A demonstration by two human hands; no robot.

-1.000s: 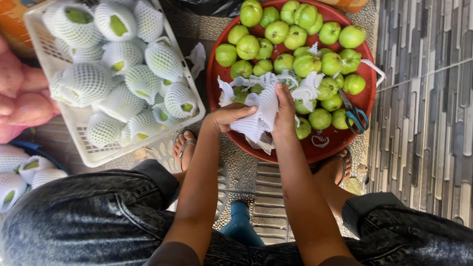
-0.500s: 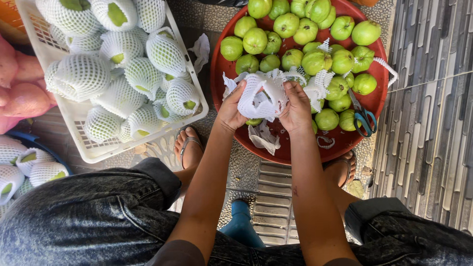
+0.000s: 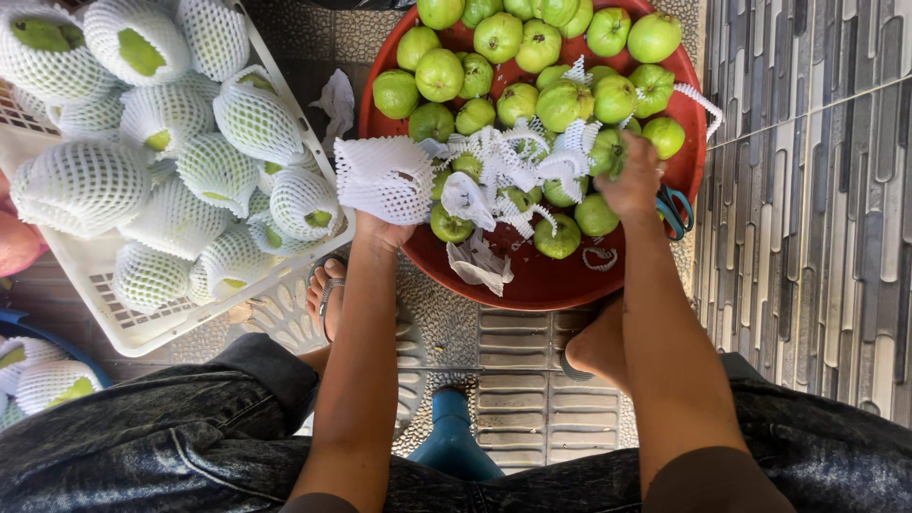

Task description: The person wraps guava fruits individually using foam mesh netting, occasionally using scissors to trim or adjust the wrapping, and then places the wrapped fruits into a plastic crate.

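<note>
The hands have parted since a moment ago: the left hand (image 3: 380, 228) now carries a netted guava (image 3: 384, 178) toward the basin's (image 3: 532, 285) left rim, while the right hand (image 3: 632, 185) closes on a bare guava (image 3: 609, 152), starting another wrap

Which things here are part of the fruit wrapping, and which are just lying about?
In use: left hand holding a foam net; right hand on a green fruit; red basin; white crate.
Lying about: scissors, paper scrap.
</note>
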